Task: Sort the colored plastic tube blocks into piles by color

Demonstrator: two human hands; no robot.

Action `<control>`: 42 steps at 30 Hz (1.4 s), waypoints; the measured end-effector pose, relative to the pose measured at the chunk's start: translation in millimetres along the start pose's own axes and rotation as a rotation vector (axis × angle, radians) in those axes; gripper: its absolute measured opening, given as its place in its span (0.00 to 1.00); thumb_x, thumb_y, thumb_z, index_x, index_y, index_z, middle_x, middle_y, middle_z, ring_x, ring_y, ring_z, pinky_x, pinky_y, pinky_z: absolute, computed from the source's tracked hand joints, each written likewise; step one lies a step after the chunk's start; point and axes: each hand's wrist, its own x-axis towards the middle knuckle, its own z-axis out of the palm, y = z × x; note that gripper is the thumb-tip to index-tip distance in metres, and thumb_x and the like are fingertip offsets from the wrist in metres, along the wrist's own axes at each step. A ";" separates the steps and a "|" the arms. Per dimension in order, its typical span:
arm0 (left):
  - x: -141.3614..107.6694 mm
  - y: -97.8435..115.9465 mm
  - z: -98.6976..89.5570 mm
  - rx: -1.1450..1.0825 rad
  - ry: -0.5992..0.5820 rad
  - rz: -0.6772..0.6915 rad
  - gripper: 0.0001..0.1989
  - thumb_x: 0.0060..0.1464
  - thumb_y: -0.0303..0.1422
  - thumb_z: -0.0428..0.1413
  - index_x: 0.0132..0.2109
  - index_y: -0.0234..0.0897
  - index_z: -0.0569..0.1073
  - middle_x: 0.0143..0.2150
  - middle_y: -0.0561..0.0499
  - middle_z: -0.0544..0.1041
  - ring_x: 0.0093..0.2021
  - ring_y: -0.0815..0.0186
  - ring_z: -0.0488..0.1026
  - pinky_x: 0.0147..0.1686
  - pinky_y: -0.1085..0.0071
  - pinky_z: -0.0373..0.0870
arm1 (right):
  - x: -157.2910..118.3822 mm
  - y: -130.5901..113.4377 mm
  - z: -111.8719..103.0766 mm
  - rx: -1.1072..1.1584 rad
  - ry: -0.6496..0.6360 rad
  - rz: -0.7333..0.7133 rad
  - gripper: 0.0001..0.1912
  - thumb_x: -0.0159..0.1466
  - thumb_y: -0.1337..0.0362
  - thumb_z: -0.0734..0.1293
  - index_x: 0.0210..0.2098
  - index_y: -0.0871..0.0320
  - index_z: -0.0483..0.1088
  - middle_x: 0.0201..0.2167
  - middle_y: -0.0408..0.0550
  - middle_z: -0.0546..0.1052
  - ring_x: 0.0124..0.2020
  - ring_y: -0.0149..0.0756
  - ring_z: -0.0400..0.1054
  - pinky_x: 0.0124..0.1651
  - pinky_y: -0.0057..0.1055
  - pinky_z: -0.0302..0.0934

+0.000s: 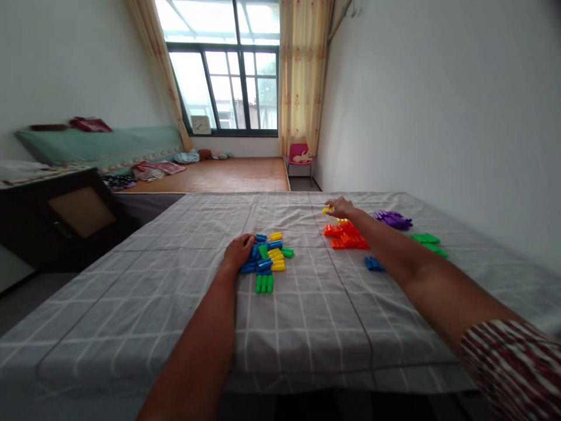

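Note:
My right hand (340,207) pinches a small yellow plastic piece (326,210) above the far part of the cloth. Just under that hand lie a few more yellow pieces (343,221) and a heap of orange-red pieces (347,235). My left hand (239,251) rests at the left edge of a mixed pile, its fingers curled together; whether anything is in them is hidden. Blue pieces (264,265), yellow pieces (277,259) and green pieces (264,284) make up this pile, some lying on top of others.
Purple pieces (392,220), green pieces (426,238) and blue pieces (373,264) lie in separate groups around my right forearm. A grey checked cloth (302,327) covers the surface. Beyond stand a bed (245,172), a pink chair (299,153) and a dark cabinet (83,210).

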 end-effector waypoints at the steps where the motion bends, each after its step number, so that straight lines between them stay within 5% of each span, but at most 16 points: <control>1: -0.9 2.0 -1.1 0.011 -0.007 -0.009 0.19 0.59 0.40 0.45 0.45 0.40 0.77 0.41 0.50 0.81 0.44 0.61 0.75 0.44 0.69 0.67 | 5.7 -0.1 5.6 -0.031 -0.029 0.012 0.24 0.59 0.54 0.67 0.54 0.49 0.68 0.48 0.48 0.76 0.55 0.46 0.61 0.55 0.49 0.55; 6: -4.0 10.0 -4.9 0.085 -0.032 -0.051 0.18 0.60 0.41 0.45 0.46 0.42 0.77 0.43 0.52 0.81 0.45 0.62 0.75 0.43 0.72 0.67 | 23.0 13.6 19.8 -0.141 -0.182 0.097 0.27 0.59 0.55 0.68 0.57 0.50 0.66 0.51 0.52 0.73 0.58 0.49 0.57 0.57 0.53 0.51; 11: -1.4 7.5 -1.1 0.107 -0.029 -0.058 0.18 0.60 0.41 0.46 0.47 0.44 0.77 0.44 0.53 0.80 0.46 0.63 0.74 0.44 0.72 0.67 | 27.8 11.2 6.6 -0.222 -0.213 0.169 0.22 0.59 0.56 0.69 0.52 0.51 0.71 0.53 0.56 0.71 0.60 0.53 0.54 0.57 0.57 0.47; 15: 0.2 4.3 2.4 0.119 -0.010 -0.075 0.18 0.60 0.42 0.46 0.46 0.45 0.77 0.45 0.53 0.80 0.46 0.62 0.75 0.43 0.71 0.67 | 15.5 -35.9 0.0 -0.128 -0.057 -0.051 0.19 0.62 0.59 0.65 0.52 0.51 0.71 0.52 0.51 0.73 0.55 0.46 0.63 0.55 0.43 0.57; 18: -0.1 4.0 3.1 0.119 -0.008 -0.077 0.18 0.60 0.42 0.46 0.46 0.45 0.77 0.44 0.53 0.80 0.45 0.63 0.75 0.42 0.71 0.67 | -7.7 -93.5 8.4 0.047 -0.098 -0.419 0.17 0.63 0.63 0.64 0.52 0.53 0.72 0.47 0.47 0.77 0.46 0.36 0.70 0.49 0.29 0.61; 21: -0.5 3.5 2.9 0.099 -0.008 -0.060 0.18 0.60 0.42 0.46 0.46 0.44 0.77 0.43 0.53 0.81 0.45 0.63 0.75 0.43 0.72 0.67 | -32.9 -146.8 22.6 0.121 -0.129 -0.644 0.19 0.64 0.64 0.64 0.54 0.53 0.70 0.49 0.48 0.77 0.47 0.35 0.71 0.49 0.28 0.61; 27: 0.3 1.3 1.9 0.073 -0.011 -0.027 0.18 0.60 0.41 0.46 0.46 0.43 0.77 0.43 0.52 0.81 0.45 0.64 0.75 0.44 0.72 0.67 | -48.1 -190.1 40.0 0.118 -0.174 -0.450 0.21 0.64 0.50 0.62 0.48 0.57 0.74 0.44 0.52 0.78 0.44 0.41 0.72 0.42 0.29 0.63; 36: -2.0 7.4 -2.1 0.078 -0.025 -0.028 0.18 0.60 0.40 0.45 0.46 0.42 0.77 0.44 0.53 0.81 0.46 0.63 0.75 0.46 0.71 0.67 | -37.8 -147.0 26.5 0.150 -0.257 -0.425 0.22 0.53 0.70 0.71 0.48 0.57 0.73 0.45 0.47 0.77 0.42 0.35 0.72 0.40 0.22 0.63; 40: -2.3 10.0 -3.1 0.098 -0.033 -0.039 0.18 0.60 0.41 0.45 0.46 0.43 0.77 0.45 0.53 0.80 0.47 0.63 0.74 0.46 0.71 0.67 | -27.3 -92.0 0.9 0.150 -0.081 -0.223 0.25 0.55 0.69 0.72 0.52 0.55 0.69 0.47 0.46 0.76 0.43 0.33 0.70 0.42 0.22 0.64; 42: -1.9 10.6 -3.3 0.110 -0.033 -0.050 0.18 0.60 0.41 0.46 0.46 0.44 0.77 0.45 0.53 0.80 0.47 0.63 0.74 0.46 0.71 0.67 | -21.9 -61.3 -11.6 0.087 0.004 -0.098 0.20 0.60 0.63 0.69 0.52 0.56 0.68 0.49 0.48 0.74 0.45 0.36 0.69 0.46 0.30 0.65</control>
